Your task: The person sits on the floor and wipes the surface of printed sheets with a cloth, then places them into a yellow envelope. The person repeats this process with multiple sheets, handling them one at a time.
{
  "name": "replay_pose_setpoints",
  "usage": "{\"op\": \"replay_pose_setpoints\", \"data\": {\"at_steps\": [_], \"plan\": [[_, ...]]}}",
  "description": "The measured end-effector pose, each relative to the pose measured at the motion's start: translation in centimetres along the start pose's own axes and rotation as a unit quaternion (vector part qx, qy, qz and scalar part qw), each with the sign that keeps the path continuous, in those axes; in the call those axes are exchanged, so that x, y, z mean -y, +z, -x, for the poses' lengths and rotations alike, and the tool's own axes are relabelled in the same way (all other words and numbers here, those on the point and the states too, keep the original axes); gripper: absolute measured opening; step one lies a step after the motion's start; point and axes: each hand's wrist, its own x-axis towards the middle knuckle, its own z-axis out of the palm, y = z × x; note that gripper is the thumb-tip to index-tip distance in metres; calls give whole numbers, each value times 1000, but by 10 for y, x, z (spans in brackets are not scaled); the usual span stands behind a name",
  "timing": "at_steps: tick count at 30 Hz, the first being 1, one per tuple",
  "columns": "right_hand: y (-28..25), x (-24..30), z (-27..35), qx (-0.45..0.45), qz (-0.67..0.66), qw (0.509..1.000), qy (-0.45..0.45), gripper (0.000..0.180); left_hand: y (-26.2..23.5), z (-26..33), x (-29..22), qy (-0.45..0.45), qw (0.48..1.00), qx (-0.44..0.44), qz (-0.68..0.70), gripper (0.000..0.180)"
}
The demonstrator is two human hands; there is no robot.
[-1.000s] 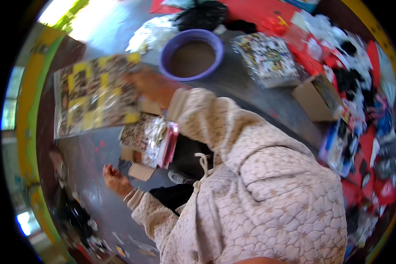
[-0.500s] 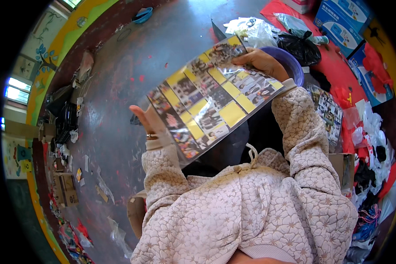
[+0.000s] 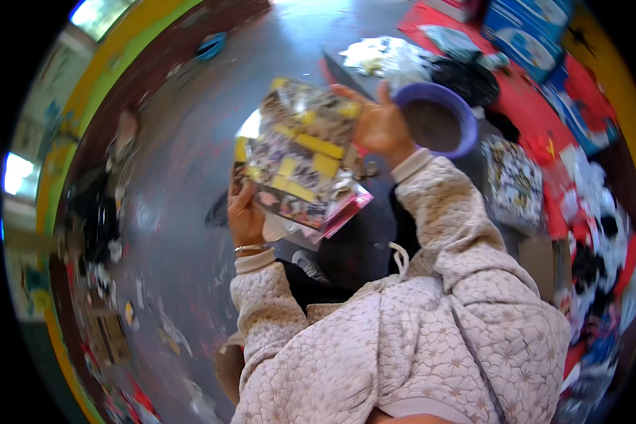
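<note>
A glossy sheet covered in small photos and yellow blocks (image 3: pixel 300 145), blurred by motion, is tilted up in front of me. My left hand (image 3: pixel 245 218) grips its lower left edge, a bracelet at the wrist. My right hand (image 3: pixel 385 127) is at its upper right edge, palm showing, thumb raised and fingers stretched out; whether it touches the sheet is unclear. Under the sheet's lower right corner a pink-edged flat packet (image 3: pixel 348 212) shows in part, beside some white material. A purple tub (image 3: pixel 468 120) stands just right of my right hand.
Another photo-covered stack (image 3: pixel 514 182) lies at right, near a cardboard box (image 3: pixel 544 268) and heaped plastic bags (image 3: pixel 597 198). Blue boxes (image 3: pixel 526 35) and a black bag (image 3: pixel 466 81) are at far right. Boxes and scraps line the left wall. My shoe (image 3: pixel 307 265) shows below.
The sheet has shifted left and turned more upright. My right hand has moved left, its fingers now stretched out; my left hand has come lower onto the sheet's edge. The pink-edged packet has come into view.
</note>
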Motion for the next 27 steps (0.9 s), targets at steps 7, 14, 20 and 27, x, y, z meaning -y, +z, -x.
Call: {"op": "replay_pose_setpoints", "data": {"at_steps": [7,14,20,27], "plan": [[-22,-55,18,-294,-99,942,-129,45,29,24,13,-91,995,35,-21,36],[-8,0,46,-104,-135,962,-212,37,39,8,9,372,703,200,-572,49],[26,41,114,-5,-156,960,-234,43,161,-9,35,-38,952,281,-113,29],[-53,121,228,-247,149,936,-200,31,257,74,149,-287,896,329,-86,52]]}}
